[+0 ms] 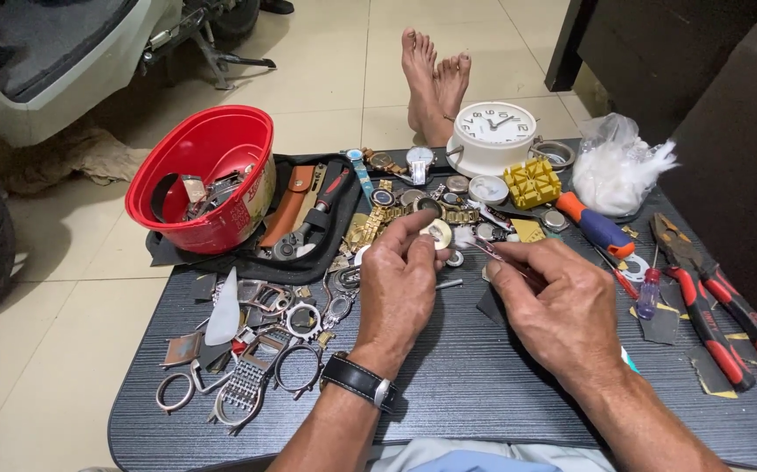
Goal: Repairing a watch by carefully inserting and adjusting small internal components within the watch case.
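My left hand (396, 288) pinches a small round watch case (438, 232) by its rim, held above the dark table (483, 393). A black strap watch sits on that wrist. My right hand (562, 306) grips thin tweezers (483, 247) whose tip carries a bit of white cotton against the watch case. Loose watch cases, gold bracelets and dials (396, 214) lie just beyond both hands.
A red bowl (208, 175) of parts stands at the far left. A white alarm clock (492, 135), a yellow block (531, 182) and a bag of cotton (614, 170) are at the back. Screwdrivers (597, 229) and red-handled pliers (719, 310) lie right; watch frames (256, 350) lie left.
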